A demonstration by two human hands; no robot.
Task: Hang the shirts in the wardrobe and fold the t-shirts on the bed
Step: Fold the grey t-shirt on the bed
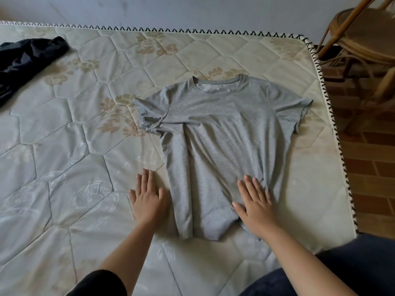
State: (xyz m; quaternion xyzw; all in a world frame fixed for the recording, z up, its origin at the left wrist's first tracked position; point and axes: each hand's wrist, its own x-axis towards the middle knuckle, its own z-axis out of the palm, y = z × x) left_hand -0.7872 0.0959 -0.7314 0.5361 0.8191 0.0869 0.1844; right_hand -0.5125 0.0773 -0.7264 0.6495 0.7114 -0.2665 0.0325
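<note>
One grey t-shirt lies spread on the mattress. The label inside its collar is too small to read. The right hand presses flat, fingers straight, on the shirt's lower part. The left hand lies flat, grasping nothing, just beside its left edge. One black garment lies well left of it.

Left edge cuts off the black garment; right edge crops the rattan chair.
</note>
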